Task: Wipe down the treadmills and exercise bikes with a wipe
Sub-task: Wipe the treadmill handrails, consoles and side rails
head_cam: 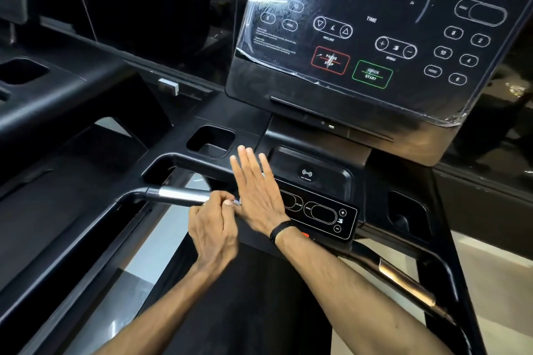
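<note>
I stand at a black treadmill whose console screen [375,23] is still partly covered with plastic film. My right hand [256,190], with a black band on the wrist, is stretched out flat with straight fingers over the left end of the lower control panel [320,212]. My left hand [213,228] sits just left of it by the chrome handlebar [178,196]. Its fingers are curled and pinch a small silvery-blue thing [236,202] against the edge of my right hand. What that thing is I cannot tell. No wipe is plainly visible.
A cup holder [212,141] lies left of the wireless charging pad [307,174], and another recess [403,213] at the right. A second chrome grip [403,279] runs down the right side. A neighbouring treadmill console [34,81] stands to the left.
</note>
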